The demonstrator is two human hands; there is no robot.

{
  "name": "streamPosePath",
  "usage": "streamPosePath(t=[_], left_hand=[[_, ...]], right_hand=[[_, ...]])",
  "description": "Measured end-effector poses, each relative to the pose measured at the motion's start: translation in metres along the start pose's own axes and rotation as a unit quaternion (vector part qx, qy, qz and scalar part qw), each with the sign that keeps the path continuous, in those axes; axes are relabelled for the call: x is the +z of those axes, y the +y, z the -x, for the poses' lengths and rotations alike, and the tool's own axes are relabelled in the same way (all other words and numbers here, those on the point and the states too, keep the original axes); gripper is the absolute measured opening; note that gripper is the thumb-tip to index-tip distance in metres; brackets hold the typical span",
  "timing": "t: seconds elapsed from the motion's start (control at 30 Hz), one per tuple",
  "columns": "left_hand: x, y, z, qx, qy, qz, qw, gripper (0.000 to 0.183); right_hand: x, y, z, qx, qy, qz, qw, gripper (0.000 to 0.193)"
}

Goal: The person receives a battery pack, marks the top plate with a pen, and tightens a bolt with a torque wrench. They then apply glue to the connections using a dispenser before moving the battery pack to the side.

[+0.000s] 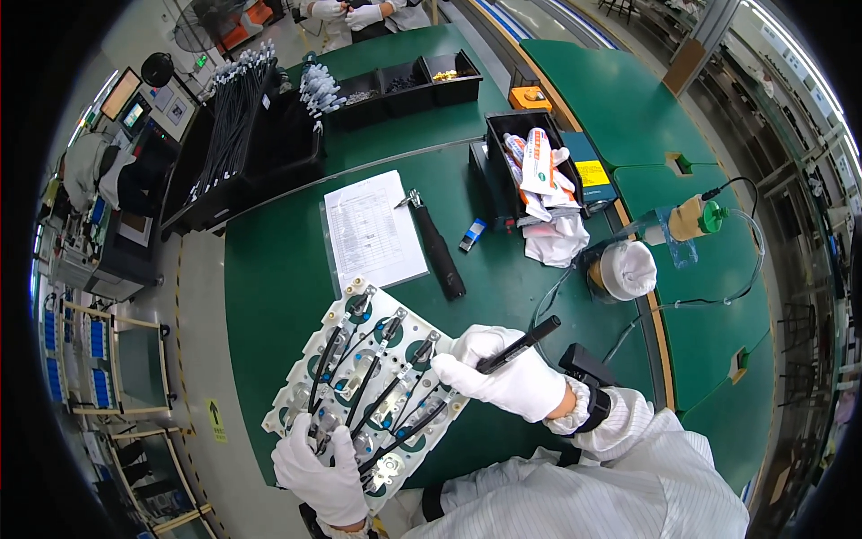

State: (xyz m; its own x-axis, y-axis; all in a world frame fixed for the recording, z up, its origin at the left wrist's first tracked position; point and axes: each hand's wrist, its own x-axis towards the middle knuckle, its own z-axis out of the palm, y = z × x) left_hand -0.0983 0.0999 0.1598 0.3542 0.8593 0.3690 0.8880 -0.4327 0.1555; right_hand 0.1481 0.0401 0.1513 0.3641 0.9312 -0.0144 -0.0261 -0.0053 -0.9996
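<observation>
A white plastic panel (296,384) with round cutouts, metal fittings and several black cables (363,388) lies tilted at the table's near edge. Gloved in white, my left hand (321,472) rests over its near left corner. Thumb and index finger are spread around a cable's lower end, touching the parts there; the other fingertips are partly hidden. Above the panel's right edge, my right hand (503,375), also gloved, grips a black marker pen (530,341). The pen's upper end points up and right, and its lower end is hidden by the fingers.
Beyond the panel lie a printed sheet (373,229), a black-handled tool (437,250) and a small blue-and-white item (472,235). Black bins (391,103) stand at the back. A tube-filled box (514,193), a white-lined cup (627,271) and a bottle with tubing (687,225) are right.
</observation>
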Motion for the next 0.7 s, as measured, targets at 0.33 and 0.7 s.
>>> streamPosePath(t=[0.33, 0.7], left_hand=[[0.001, 0.003, -0.001, 0.015, 0.016, 0.015, 1.0, 0.039], [0.003, 0.007, -0.001, -0.036, -0.02, 0.003, 0.999, 0.033]], right_hand=[[-0.027, 0.014, -0.012, 0.125, 0.074, -0.241, 0.959, 0.025], [-0.029, 0.022, -0.016, 0.173, 0.047, -0.258, 0.949, 0.025]])
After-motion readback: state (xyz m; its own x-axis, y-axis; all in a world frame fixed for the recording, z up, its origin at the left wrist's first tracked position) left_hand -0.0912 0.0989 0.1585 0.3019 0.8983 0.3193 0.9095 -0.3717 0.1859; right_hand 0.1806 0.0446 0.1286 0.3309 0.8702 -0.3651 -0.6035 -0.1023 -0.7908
